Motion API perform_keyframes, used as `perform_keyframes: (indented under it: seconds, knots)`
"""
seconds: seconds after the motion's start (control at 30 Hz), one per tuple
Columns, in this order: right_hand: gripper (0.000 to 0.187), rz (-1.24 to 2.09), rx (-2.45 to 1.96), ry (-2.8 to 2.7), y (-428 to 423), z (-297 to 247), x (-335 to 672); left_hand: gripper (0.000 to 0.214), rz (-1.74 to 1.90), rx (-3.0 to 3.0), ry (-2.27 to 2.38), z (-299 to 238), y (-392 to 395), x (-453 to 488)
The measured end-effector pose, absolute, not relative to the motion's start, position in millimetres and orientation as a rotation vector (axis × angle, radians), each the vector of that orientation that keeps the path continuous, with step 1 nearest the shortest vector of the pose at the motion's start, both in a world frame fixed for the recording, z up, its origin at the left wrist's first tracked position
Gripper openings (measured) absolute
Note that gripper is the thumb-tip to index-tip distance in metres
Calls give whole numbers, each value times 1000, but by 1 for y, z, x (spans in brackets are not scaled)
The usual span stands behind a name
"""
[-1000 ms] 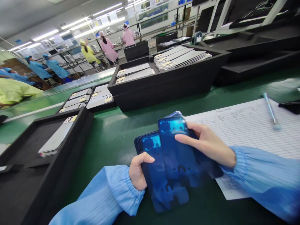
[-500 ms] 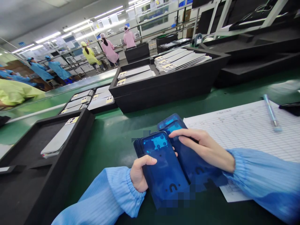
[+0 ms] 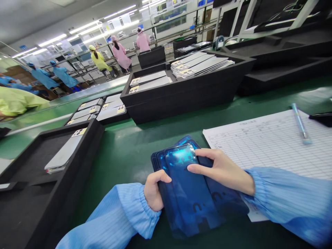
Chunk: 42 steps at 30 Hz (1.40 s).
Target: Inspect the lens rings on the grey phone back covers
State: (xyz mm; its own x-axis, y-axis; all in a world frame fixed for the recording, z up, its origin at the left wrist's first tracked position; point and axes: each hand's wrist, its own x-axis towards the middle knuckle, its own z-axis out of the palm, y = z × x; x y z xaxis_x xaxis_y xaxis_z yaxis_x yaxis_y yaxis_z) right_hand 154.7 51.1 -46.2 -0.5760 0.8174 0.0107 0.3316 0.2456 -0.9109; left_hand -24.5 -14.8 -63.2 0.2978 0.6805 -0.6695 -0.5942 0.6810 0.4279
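A fanned stack of dark blue phone back panels (image 3: 189,193) lies over the green bench in front of me. My left hand (image 3: 153,188) grips the stack's left edge, thumb on top. My right hand (image 3: 220,169) lies across the top panels from the right, fingers pressed on the uppermost one and curled round the stack's far edge. Both arms wear light blue sleeves.
A printed paper form (image 3: 272,145) with a pale blue pen (image 3: 299,122) lies at right. Black trays (image 3: 186,90) holding silver phone backs stand behind and at left (image 3: 64,152). Workers in coloured coats stand far back by the line.
My right hand has slid the separated panels leftwards and down, back onto the stack that my left hand holds. The two fanned groups now overlap as one pile.
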Motion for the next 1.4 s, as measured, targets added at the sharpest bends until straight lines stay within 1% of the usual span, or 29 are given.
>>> perform_keyframes:
  seconds: [0.1, 0.23, 0.37, 0.43, 0.5, 0.57, 0.63, 0.67, 0.77, 0.83, 0.9, 0.97, 1.0, 1.1, 1.13, 1.27, 1.4]
  knots:
    - [17, 1253, -1119, -1967, 55, -44, 157, 43, 831, 90, 922, -65, -14, -27]
    - [15, 1201, -1121, -1761, 64, -37, 165, 47, 815, 109, 865, -65, -14, -27]
    - [17, 1149, -1097, -1588, 73, -35, 174, 57, 891, 202, 673, -61, -12, -24]
    - [23, 1072, -1087, -1609, 76, -36, 176, 58, 896, 240, 588, -60, -11, -23]
    - [34, 1002, -1087, -1668, 77, -39, 175, 57, 885, 251, 564, -60, -11, -23]
    - [45, 987, -1072, -1739, 76, -42, 173, 57, 885, 253, 558, -61, -12, -23]
    - [50, 999, -1028, -1823, 73, -44, 171, 57, 895, 253, 559, -62, -13, -23]
    - [48, 1026, -994, -1876, 71, -45, 169, 56, 902, 250, 563, -61, -13, -23]
    - [33, 1158, -929, -2017, 64, -45, 166, 51, 910, 218, 634, -61, -14, -23]
    - [30, 1202, -947, -2043, 60, -45, 165, 41, 901, 178, 754, -62, -15, -23]
    - [28, 1174, -983, -2029, 57, -46, 163, 29, 900, 152, 858, -63, -15, -23]
    - [25, 1147, -1013, -2035, 55, -46, 161, 23, 924, 172, 882, -64, -16, -23]
    - [26, 1141, -1030, -2041, 54, -46, 160, 22, 942, 196, 865, -64, -16, -22]
    - [36, 1159, -1063, -2061, 51, -44, 156, 23, 968, 280, 809, -64, -16, -21]
    - [36, 1191, -1040, -2067, 50, -43, 155, 23, 965, 297, 799, -64, -16, -20]
    - [19, 1376, -884, -2065, 48, -37, 153, 23, 929, 302, 797, -62, -16, -20]
    - [17, 1348, -916, -2050, 49, -37, 155, 30, 870, 186, 814, -61, -14, -22]
